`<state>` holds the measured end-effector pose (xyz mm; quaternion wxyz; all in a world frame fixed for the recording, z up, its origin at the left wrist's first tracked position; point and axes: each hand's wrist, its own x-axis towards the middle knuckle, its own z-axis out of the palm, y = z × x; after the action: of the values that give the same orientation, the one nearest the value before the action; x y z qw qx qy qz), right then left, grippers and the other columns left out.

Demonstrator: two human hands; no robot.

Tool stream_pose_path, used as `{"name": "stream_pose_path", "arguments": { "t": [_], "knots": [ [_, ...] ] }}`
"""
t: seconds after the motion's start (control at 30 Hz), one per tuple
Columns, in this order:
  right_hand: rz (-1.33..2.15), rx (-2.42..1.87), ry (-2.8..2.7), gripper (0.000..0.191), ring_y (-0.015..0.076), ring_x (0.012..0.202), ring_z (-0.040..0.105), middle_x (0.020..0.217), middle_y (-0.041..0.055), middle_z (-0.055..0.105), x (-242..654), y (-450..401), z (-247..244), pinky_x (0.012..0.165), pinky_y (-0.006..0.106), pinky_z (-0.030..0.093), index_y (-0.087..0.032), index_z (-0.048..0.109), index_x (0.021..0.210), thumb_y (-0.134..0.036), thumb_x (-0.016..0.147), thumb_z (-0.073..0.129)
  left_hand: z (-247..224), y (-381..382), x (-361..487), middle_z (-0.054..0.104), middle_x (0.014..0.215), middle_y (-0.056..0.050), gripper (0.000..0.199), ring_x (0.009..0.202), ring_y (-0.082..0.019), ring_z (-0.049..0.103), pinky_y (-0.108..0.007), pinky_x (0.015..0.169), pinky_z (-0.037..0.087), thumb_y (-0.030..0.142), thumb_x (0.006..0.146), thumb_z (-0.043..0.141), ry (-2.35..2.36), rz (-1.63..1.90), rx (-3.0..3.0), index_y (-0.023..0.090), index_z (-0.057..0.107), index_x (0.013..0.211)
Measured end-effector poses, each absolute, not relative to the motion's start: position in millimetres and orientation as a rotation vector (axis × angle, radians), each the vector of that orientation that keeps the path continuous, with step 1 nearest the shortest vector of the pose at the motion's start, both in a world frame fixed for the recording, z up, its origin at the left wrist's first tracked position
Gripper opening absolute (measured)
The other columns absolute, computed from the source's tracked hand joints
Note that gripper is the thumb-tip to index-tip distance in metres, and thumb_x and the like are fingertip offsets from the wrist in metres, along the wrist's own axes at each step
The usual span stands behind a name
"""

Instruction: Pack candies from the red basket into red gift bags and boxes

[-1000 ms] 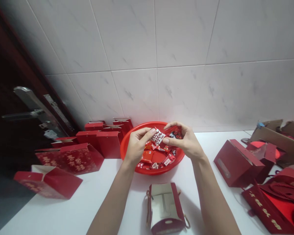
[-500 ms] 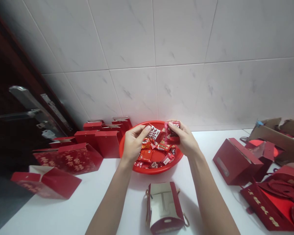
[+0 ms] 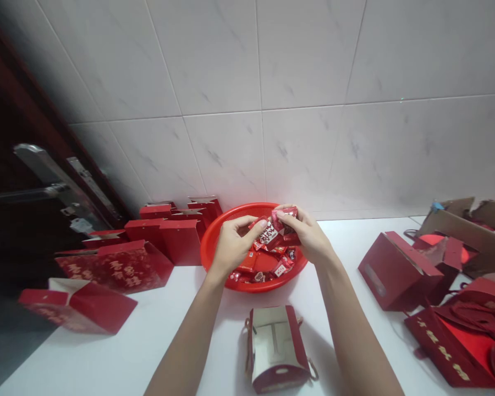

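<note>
Over a red plastic basket (image 3: 212, 250) my left hand (image 3: 234, 245) pinches a red-and-white wrapped candy (image 3: 269, 234) between thumb and fingers. Close beside it, my right hand (image 3: 307, 231) is closed on red candy packets (image 3: 287, 215); how many it holds I cannot tell. The two hands' candies touch or overlap. Below them, several wrapped candies, one an orange-red packet (image 3: 247, 260), lie in the basket. Nearer to me stands a dark red gift box (image 3: 281, 379) with its top open, a pale inside and rope loops at its sides.
Several red gift boxes (image 3: 180, 242) stand at the left, near a dark door with a metal handle (image 3: 37, 192). On the right are more red boxes (image 3: 400, 270), red bags with cords (image 3: 449, 346) and a cardboard carton (image 3: 462, 231). A tiled wall (image 3: 305, 159) rises behind the white table.
My hands have come closer together over the basket. The candy in my left hand has moved right, up against the packets in my right hand. The boxes have stayed in place.
</note>
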<state>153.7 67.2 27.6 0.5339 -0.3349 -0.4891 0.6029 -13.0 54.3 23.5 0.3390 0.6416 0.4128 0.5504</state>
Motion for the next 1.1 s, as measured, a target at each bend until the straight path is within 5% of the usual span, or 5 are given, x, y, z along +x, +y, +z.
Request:
{"name": "stream_pose_path", "arguments": {
  "t": [0.17, 0.37, 0.67, 0.97, 1.1],
  "knots": [
    [1.475, -0.773, -1.205, 0.039, 0.0155, 0.067, 0.063, 0.076, -0.003, 0.063, 146, 69, 22, 0.056, 0.028, 0.055, -0.023, 0.064, 0.089, -0.051, 0.069, 0.081, 21, 56, -9, 0.076, 0.079, -0.005, 0.031, 0.074, -0.019, 0.07, -0.027, 0.069, 0.057, 0.045, 0.079, 0.077, 1.041, 1.476, 1.631, 0.015, 0.079, 0.086],
    [1.433, -0.763, -1.208, 0.041, 0.0161, 0.073, 0.063, 0.08, -0.0011, 0.067, 138, 71, 17, 0.058, 0.025, 0.051, -0.022, 0.064, 0.088, -0.055, 0.07, 0.08, 20, 58, -6, 0.076, 0.078, -0.003, 0.032, 0.052, -0.014, 0.065, -0.026, 0.056, 0.056, 0.046, 0.078, 0.076, 1.112, 1.591, 1.54, 0.015, 0.077, 0.086],
    [1.312, -0.675, -1.288, 0.033, 0.0145, 0.075, 0.061, 0.082, -0.001, 0.068, 137, 70, 17, 0.07, 0.027, 0.05, -0.021, 0.065, 0.089, -0.048, 0.075, 0.078, 21, 57, -5, 0.078, 0.09, -0.006, 0.033, 0.06, -0.016, 0.07, -0.029, 0.063, 0.059, 0.044, 0.08, 0.074, 1.054, 1.587, 1.5, 0.015, 0.077, 0.095],
    [1.26, -0.77, -1.144, 0.036, 0.0164, 0.065, 0.064, 0.076, -0.0021, 0.07, 142, 79, 11, 0.06, 0.029, 0.053, -0.023, 0.064, 0.086, -0.042, 0.064, 0.085, 12, 72, -27, 0.074, 0.079, -0.005, 0.048, 0.068, -0.018, 0.07, -0.03, 0.068, 0.056, 0.049, 0.085, 0.064, 1.206, 1.414, 1.624, 0.015, 0.07, 0.118],
    [1.264, -0.8, -0.954, 0.04, 0.0154, 0.063, 0.064, 0.072, -0.0019, 0.07, 145, 90, 4, 0.057, 0.027, 0.053, -0.021, 0.066, 0.082, -0.039, 0.055, 0.09, 7, 86, -52, 0.077, 0.097, -0.009, 0.044, 0.079, -0.022, 0.072, -0.034, 0.075, 0.057, 0.049, 0.084, 0.063, 1.296, 1.141, 1.768, 0.017, 0.073, 0.111]
  ]
}}
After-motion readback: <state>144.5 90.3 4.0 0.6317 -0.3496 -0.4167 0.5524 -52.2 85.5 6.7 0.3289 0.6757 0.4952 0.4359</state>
